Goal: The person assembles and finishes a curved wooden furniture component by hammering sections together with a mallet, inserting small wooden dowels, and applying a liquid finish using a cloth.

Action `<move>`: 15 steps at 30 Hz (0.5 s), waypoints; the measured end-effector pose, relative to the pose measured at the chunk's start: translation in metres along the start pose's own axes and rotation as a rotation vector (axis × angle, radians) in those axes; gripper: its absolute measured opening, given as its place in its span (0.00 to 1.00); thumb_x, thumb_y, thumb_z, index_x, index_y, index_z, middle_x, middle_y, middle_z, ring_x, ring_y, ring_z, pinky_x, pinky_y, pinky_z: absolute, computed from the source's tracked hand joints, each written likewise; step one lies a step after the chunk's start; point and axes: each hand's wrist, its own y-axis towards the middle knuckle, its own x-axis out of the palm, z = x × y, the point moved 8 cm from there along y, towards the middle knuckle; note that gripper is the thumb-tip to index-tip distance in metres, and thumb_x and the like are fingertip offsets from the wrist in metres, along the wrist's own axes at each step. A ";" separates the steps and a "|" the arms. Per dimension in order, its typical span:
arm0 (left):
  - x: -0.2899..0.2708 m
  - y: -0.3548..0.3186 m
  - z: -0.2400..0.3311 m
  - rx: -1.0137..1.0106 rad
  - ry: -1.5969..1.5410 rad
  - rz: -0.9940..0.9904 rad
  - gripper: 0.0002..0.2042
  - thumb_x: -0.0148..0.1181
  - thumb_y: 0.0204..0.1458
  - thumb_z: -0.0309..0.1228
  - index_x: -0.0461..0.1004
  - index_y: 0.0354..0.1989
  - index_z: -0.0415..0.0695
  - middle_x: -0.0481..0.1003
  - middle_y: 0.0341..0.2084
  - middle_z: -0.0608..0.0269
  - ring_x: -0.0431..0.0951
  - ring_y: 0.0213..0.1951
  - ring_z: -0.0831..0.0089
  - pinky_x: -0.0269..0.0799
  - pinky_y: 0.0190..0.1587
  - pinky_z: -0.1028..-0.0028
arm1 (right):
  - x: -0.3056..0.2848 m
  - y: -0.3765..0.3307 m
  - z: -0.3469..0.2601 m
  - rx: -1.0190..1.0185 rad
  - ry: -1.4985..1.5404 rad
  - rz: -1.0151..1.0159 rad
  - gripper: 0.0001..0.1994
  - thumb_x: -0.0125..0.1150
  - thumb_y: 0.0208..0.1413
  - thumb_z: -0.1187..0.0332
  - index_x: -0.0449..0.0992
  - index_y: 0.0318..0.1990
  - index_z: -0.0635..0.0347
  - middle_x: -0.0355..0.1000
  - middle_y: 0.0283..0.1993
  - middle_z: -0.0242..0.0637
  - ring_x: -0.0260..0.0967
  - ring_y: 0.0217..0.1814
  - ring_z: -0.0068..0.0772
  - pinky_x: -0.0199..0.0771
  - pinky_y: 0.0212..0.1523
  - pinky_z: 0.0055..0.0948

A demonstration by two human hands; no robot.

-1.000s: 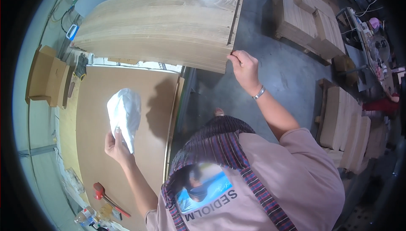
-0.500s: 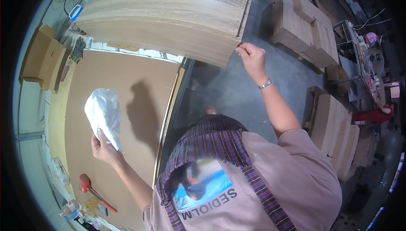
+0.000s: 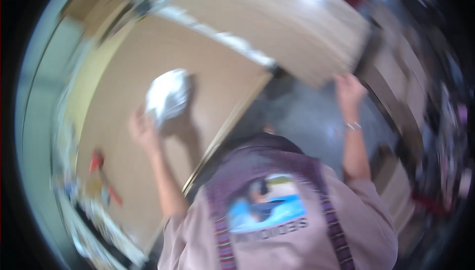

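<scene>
The whole picture is smeared by motion. My left hand [image 3: 144, 130] is closed on the lower end of a whitish, shiny plastic bag [image 3: 168, 94], held up over a large brown board [image 3: 123, 82]. What the bag contains cannot be made out. My right hand [image 3: 350, 92], with a bracelet at the wrist, is closed in a pinch by the near right corner of a stack of wood-grain panels [image 3: 287, 22]. Anything between those fingertips is hidden by blur. I cannot tell whether they touch the stack.
A red-headed mallet [image 3: 98, 161] lies on the brown board at the left. Open cardboard boxes [image 3: 94, 5] stand at the far left. Grey floor [image 3: 307, 116] shows between the board and more stacked panels [image 3: 396, 72] on the right.
The view has swung, so board, stack and hands appear farther right and turned. My left hand still holds the bag; my right hand is still near the stack's corner.
</scene>
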 end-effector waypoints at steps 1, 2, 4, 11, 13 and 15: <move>0.002 -0.003 0.004 0.089 0.147 -0.022 0.16 0.62 0.51 0.27 0.74 0.48 0.38 0.75 0.45 0.56 0.75 0.47 0.65 0.70 0.51 0.67 | -0.002 -0.002 -0.003 0.136 -0.007 -0.055 0.10 0.64 0.53 0.65 0.79 0.34 0.65 0.74 0.27 0.44 0.68 0.25 0.36 0.70 0.31 0.33; 0.011 -0.006 0.017 0.053 0.058 -0.034 0.14 0.64 0.48 0.29 0.76 0.44 0.39 0.76 0.42 0.54 0.75 0.45 0.64 0.71 0.49 0.67 | -0.004 -0.008 0.010 0.011 -0.111 0.039 0.10 0.62 0.55 0.66 0.79 0.37 0.65 0.78 0.31 0.41 0.72 0.30 0.31 0.73 0.34 0.30; -0.002 -0.012 0.007 0.102 0.129 -0.016 0.13 0.62 0.48 0.24 0.76 0.44 0.38 0.76 0.40 0.56 0.76 0.44 0.64 0.71 0.48 0.68 | 0.006 -0.012 0.052 0.199 0.121 -0.101 0.10 0.56 0.59 0.70 0.78 0.41 0.70 0.78 0.36 0.41 0.77 0.39 0.29 0.77 0.43 0.27; -0.156 -0.065 -0.093 -0.072 0.297 0.256 0.09 0.60 0.50 0.24 0.78 0.39 0.38 0.78 0.34 0.59 0.77 0.39 0.70 0.72 0.46 0.71 | 0.014 -0.008 0.038 0.147 0.005 -0.179 0.12 0.53 0.63 0.67 0.75 0.39 0.70 0.77 0.30 0.38 0.73 0.30 0.24 0.72 0.33 0.25; -0.221 -0.096 -0.168 -0.344 0.137 0.430 0.07 0.58 0.51 0.25 0.78 0.37 0.38 0.78 0.32 0.55 0.77 0.39 0.65 0.72 0.45 0.68 | 0.019 -0.010 0.028 0.150 -0.057 -0.175 0.11 0.52 0.62 0.68 0.74 0.37 0.70 0.76 0.29 0.37 0.73 0.29 0.23 0.72 0.32 0.23; -0.304 -0.134 -0.190 -0.483 0.156 0.582 0.08 0.57 0.52 0.26 0.78 0.37 0.37 0.78 0.30 0.56 0.77 0.36 0.69 0.72 0.44 0.70 | 0.035 0.000 0.030 0.123 -0.007 -0.226 0.11 0.52 0.62 0.68 0.74 0.36 0.70 0.76 0.28 0.36 0.72 0.29 0.22 0.72 0.32 0.23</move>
